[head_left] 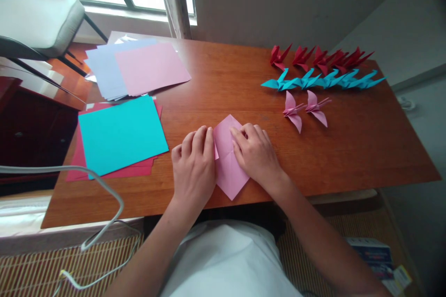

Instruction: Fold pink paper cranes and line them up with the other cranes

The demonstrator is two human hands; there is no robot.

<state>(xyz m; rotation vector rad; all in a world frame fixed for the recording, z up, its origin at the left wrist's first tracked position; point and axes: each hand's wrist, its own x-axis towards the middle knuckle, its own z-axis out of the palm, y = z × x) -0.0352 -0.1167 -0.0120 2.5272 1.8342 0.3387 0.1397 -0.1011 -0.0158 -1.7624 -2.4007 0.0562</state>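
On the brown rectangular wooden table [348,158], a bare left hand [195,162], its grip too hidden to tell, and a bare right hand [257,155], fingers pinched on paper, flank a pink folded-paper diamond [226,160], apparently steadying it.

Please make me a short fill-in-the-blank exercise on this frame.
1. The left hand and right hand touch a folded ____ paper.
2. The red birds form the row ____ from the person.
3. The pink birds number ____.
4. The blue sheet lies on top of ____ sheets.
Missing words: pink; farthest; two; red.
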